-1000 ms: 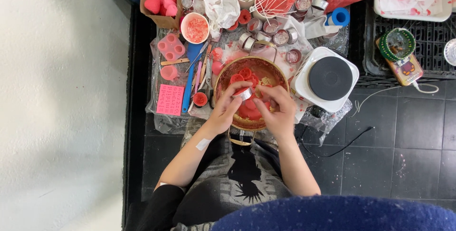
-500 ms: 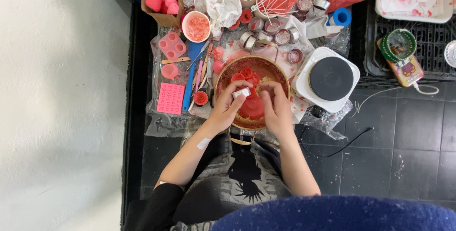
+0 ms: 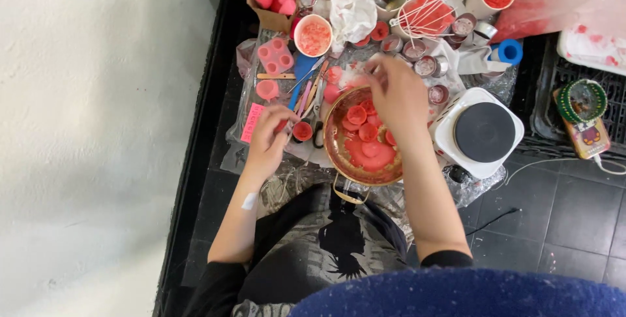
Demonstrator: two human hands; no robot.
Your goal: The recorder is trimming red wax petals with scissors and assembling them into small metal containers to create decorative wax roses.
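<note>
Both hands have left the copper pot [image 3: 362,138] of red wax pieces: left hand [image 3: 270,138] fingers curl beside a small red cup [image 3: 302,130], right hand [image 3: 396,92] fingertips seemingly pinch something beyond its rim.

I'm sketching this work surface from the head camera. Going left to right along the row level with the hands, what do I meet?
Pink flat mould → left hand → small red cup → copper bowl of red wax pieces, right hand over its far rim → white hot plate → green-rimmed round thing.
</note>
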